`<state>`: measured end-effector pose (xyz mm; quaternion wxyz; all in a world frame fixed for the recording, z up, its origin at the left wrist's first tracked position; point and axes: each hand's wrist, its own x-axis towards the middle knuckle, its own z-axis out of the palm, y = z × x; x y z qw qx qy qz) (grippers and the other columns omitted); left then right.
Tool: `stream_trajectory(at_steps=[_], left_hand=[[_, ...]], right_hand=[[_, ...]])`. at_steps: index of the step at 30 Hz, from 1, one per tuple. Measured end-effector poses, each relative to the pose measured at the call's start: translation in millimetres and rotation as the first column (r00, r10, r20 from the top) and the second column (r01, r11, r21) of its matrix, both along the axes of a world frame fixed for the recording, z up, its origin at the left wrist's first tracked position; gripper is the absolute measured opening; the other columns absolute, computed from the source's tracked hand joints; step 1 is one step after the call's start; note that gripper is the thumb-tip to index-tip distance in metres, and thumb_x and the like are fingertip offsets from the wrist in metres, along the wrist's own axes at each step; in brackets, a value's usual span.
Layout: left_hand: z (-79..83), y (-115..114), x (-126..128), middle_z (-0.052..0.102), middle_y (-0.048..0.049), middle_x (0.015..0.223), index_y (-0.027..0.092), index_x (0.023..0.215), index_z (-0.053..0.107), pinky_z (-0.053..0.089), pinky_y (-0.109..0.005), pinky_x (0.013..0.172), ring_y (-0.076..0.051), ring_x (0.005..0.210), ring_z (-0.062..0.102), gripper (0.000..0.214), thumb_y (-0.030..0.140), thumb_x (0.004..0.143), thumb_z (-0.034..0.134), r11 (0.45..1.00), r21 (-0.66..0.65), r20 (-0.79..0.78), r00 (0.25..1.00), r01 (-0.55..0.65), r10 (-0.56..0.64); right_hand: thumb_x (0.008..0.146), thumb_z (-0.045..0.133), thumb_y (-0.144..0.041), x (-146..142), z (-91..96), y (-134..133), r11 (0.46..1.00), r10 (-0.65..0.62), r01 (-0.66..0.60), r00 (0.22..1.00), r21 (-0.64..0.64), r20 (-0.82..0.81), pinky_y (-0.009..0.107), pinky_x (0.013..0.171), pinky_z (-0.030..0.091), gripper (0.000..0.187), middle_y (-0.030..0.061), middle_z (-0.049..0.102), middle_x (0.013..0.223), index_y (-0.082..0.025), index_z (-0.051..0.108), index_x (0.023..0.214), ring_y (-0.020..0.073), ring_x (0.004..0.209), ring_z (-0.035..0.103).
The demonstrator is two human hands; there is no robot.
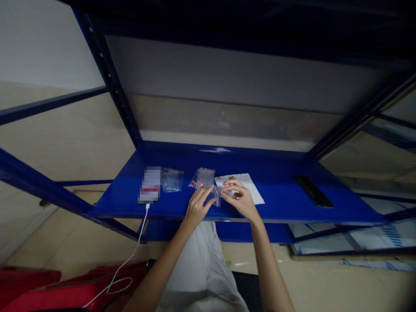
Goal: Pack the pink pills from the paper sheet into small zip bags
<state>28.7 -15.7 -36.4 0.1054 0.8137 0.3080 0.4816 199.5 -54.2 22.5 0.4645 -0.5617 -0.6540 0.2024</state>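
Observation:
A small clear plastic bag (216, 200) is pinched between the thumb and fingers of my left hand (199, 203), near the front edge of the blue shelf (273, 164). Close to the bag's right side, my right hand (239, 200) has its thumb and index fingertips together; what is between them is too small to make out. Beneath the right hand lies a white sheet of paper (255, 186) with small reddish-brown bits (231, 178) on it. Just beyond my left hand, clear bags (205, 174) hold several small red pieces (194, 184).
Flat clear bags (173, 180) lie farther left, beside a phone (150, 185) with a white charging cable (142, 229) hanging over the edge. A dark flat object (313, 191) lies at the right. Blue uprights (121, 95) frame the shelf.

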Motion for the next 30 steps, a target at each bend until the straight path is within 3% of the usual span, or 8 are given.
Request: stream_trajectory(at_steps=[4, 10, 20, 23, 26, 30], left_hand=[[0.5, 0.5, -0.9, 0.062, -0.0078, 0.107, 0.019, 0.124, 0.046, 0.047, -0.033, 0.09, -0.018, 0.103, 0.056, 0.04, 0.027, 0.085, 0.05, 1.0, -0.016, -0.019, 1.0, 0.016, -0.016], [0.0, 0.8, 0.2, 0.062, -0.0076, 0.106, 0.019, 0.123, 0.047, 0.046, -0.034, 0.091, -0.018, 0.103, 0.056, 0.04, 0.028, 0.084, 0.05, 1.0, -0.027, -0.01, 1.0, 0.016, -0.016], [-0.8, 0.6, 0.2, 0.062, -0.0072, 0.104, 0.019, 0.125, 0.044, 0.047, -0.035, 0.089, -0.018, 0.101, 0.057, 0.039, 0.025, 0.086, 0.046, 0.999, 0.005, -0.049, 0.998, 0.042, -0.042], [0.3, 0.3, 0.2, 0.062, -0.0071, 0.104, 0.019, 0.125, 0.045, 0.047, -0.034, 0.089, -0.017, 0.101, 0.057, 0.039, 0.025, 0.086, 0.047, 0.999, -0.003, -0.01, 0.999, 0.038, -0.038], [0.4, 0.1, 0.6, 0.062, -0.0075, 0.105, 0.019, 0.124, 0.046, 0.047, -0.034, 0.089, -0.018, 0.101, 0.057, 0.043, 0.029, 0.083, 0.052, 1.0, -0.016, 0.033, 0.999, 0.018, -0.017], [-0.5, -0.2, 0.9, 0.062, -0.0076, 0.105, 0.019, 0.123, 0.046, 0.047, -0.034, 0.09, -0.019, 0.102, 0.056, 0.044, 0.03, 0.082, 0.054, 1.0, -0.026, 0.038, 0.999, 0.008, -0.007]], right_hand=[[0.075, 0.062, -0.031, -14.2, 11.1, -7.9, 1.0, 0.015, -0.018, 0.987, 0.017, 0.161, 0.023, 0.055, 0.045, 0.013, 0.0058, 0.06, 0.099, -0.024, 0.071, 0.081, 0.0174, 0.082, 0.058], [0.077, 0.06, -0.029, -11.9, 2.1, -3.7, 0.997, -0.075, 0.069, 0.969, 0.032, 0.236, 0.028, 0.067, 0.048, 0.013, 0.0055, 0.06, 0.101, -0.025, 0.071, 0.083, 0.0193, 0.089, 0.059], [0.078, 0.06, -0.029, -20.4, -1.8, -0.8, 0.997, 0.082, -0.076, 0.959, -0.034, 0.27, 0.032, 0.075, 0.048, 0.012, 0.005, 0.058, 0.112, -0.025, 0.071, 0.078, 0.0186, 0.086, 0.061], [0.081, 0.055, -0.029, -20.2, 1.0, 1.4, 0.99, 0.14, -0.136, 0.973, -0.033, 0.184, 0.031, 0.075, 0.048, 0.017, 0.0068, 0.058, 0.114, -0.024, 0.071, 0.081, 0.02, 0.097, 0.058], [0.081, 0.054, -0.033, -6.2, 0.2, 3.7, 0.999, 0.041, -0.041, 0.998, 0.007, 0.037, 0.027, 0.065, 0.049, 0.02, 0.0086, 0.06, 0.11, -0.022, 0.07, 0.085, 0.0205, 0.099, 0.057], [0.077, 0.056, -0.038, 28.0, -19.8, 9.1, 0.965, -0.257, 0.258, 0.966, 0.045, -0.016, 0.027, 0.057, 0.048, 0.024, 0.0106, 0.065, 0.096, -0.019, 0.07, 0.082, 0.0217, 0.089, 0.06]])
